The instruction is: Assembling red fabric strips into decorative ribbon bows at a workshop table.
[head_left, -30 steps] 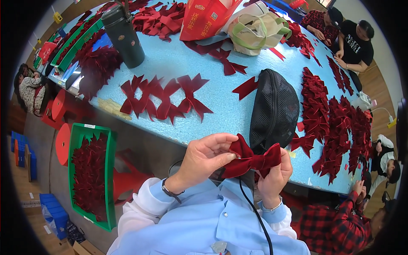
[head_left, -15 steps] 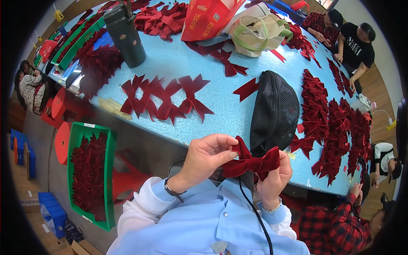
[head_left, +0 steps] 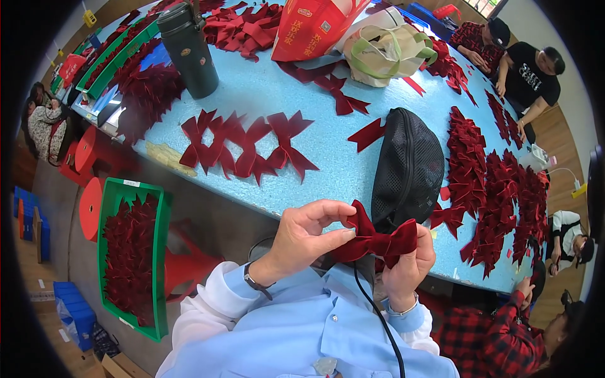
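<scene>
I hold a dark red velvet bow [head_left: 375,240] close to my chest with both hands. My left hand [head_left: 307,235] pinches its left loop between thumb and fingers. My right hand [head_left: 408,268] grips the right loop from below. A row of finished red bows [head_left: 242,146] lies on the light blue table [head_left: 315,145] just beyond my hands. A black mesh bag [head_left: 407,167] sits on the table right behind the bow.
Heaps of red bows [head_left: 498,189] cover the table's right side. A dark flask [head_left: 187,49], a red bag [head_left: 313,26] and a cloth tote [head_left: 384,55] stand at the far end. A green crate [head_left: 131,252] of bows sits on the floor left. Other people work around the table.
My hands have shifted slightly right and closer together on the bow; the bow has turned a little. Nothing on the table has moved.
</scene>
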